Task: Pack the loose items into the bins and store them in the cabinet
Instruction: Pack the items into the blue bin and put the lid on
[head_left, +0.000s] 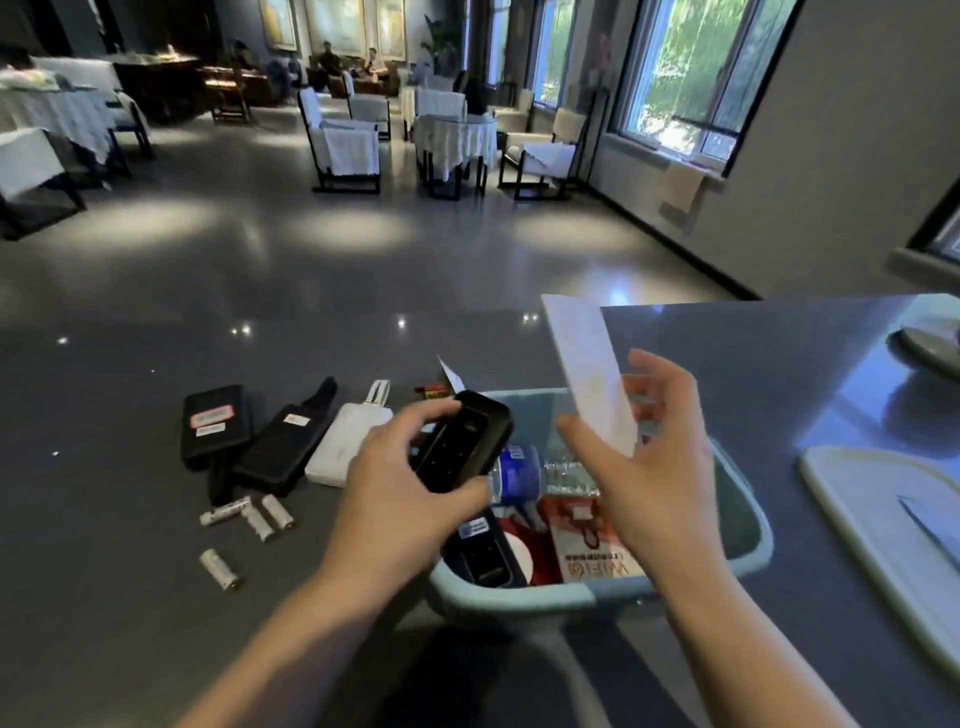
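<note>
A light blue bin (748, 525) stands on the dark counter and holds a water bottle (524, 475), a red booklet (587, 540) and a black device (480, 553). My left hand (400, 493) grips another black device (462, 447) over the bin's left rim. My right hand (660, 467) holds a white card (592, 374) upright above the bin. Left of the bin lie two black devices (215, 423), (285, 441), a white power bank (343, 441) and several loose batteries (249, 517).
A pale tray or lid (883, 530) lies at the right edge of the counter (104, 519), and a dish (930, 343) sits farther back. Small red items and a paper slip (434, 389) lie behind the bin. Beyond the counter is a lounge with chairs and seated people.
</note>
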